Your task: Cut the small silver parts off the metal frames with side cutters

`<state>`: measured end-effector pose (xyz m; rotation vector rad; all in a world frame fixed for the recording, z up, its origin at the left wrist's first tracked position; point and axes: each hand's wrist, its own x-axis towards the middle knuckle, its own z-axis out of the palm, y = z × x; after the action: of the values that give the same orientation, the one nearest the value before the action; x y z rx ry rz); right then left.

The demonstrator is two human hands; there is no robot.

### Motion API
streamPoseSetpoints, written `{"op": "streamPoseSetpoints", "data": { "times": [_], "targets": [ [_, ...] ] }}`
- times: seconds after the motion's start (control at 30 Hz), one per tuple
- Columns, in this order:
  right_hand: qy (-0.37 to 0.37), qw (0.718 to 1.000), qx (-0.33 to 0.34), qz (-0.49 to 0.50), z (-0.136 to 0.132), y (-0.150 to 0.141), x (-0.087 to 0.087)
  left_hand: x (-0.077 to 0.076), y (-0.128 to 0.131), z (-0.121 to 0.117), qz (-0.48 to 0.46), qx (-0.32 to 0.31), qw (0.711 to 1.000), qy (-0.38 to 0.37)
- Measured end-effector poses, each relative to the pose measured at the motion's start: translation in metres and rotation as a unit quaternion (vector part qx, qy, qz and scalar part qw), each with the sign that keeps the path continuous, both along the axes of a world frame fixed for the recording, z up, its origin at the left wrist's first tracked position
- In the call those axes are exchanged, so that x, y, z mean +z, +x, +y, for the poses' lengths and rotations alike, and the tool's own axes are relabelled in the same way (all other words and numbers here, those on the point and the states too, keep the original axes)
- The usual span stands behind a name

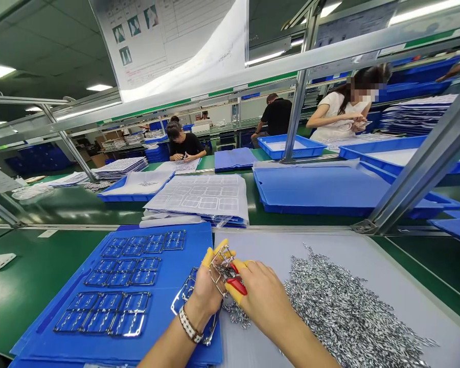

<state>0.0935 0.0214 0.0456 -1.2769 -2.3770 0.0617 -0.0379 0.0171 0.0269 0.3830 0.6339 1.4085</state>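
Note:
My left hand (204, 290) grips a small silver wire frame (216, 280), held tilted above the table. Some of its fingertips wear yellow finger covers. My right hand (266, 299), also with yellow covers, is closed round red-handled pliers (237, 286); their jaws reach the frame and are partly hidden by my fingers. Short chain pieces show inside the frame near the jaws. Under my left wrist lie more metal frames (184, 292), partly covered by the arm. A few loose chain pieces (236, 313) rest below my right hand.
Rows of metal frames (101, 313) lie on a blue board (176, 322) at left. A big heap of short chains (341, 306) covers the right side of a white sheet (264, 243). Beyond stand stacked sheets (199, 197), blue trays (314, 189) and a slanted metal post (425, 163). Co-workers sit opposite.

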Motion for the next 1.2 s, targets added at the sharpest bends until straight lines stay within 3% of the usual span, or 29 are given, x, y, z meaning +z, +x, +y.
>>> {"op": "streamPoseSetpoints", "data": {
  "times": [0.4,0.57,0.77,1.2],
  "targets": [
    [-0.003,0.997,-0.021,-0.075,-0.003,-0.003,0.008,0.003,0.003,-0.002,0.076,0.027,0.997,0.003],
    [0.016,0.996,-0.033,-0.084,-0.009,0.003,0.008,0.008,0.005,-0.006,0.062,-0.006,0.998,-0.029],
    [-0.021,0.994,-0.062,-0.089,-0.005,0.024,0.012,0.011,0.005,-0.011,0.016,-0.073,0.994,-0.081],
    [-0.062,0.990,-0.082,-0.094,0.004,0.025,0.015,0.008,0.010,-0.012,0.076,-0.065,0.993,-0.063]
  ]
}}
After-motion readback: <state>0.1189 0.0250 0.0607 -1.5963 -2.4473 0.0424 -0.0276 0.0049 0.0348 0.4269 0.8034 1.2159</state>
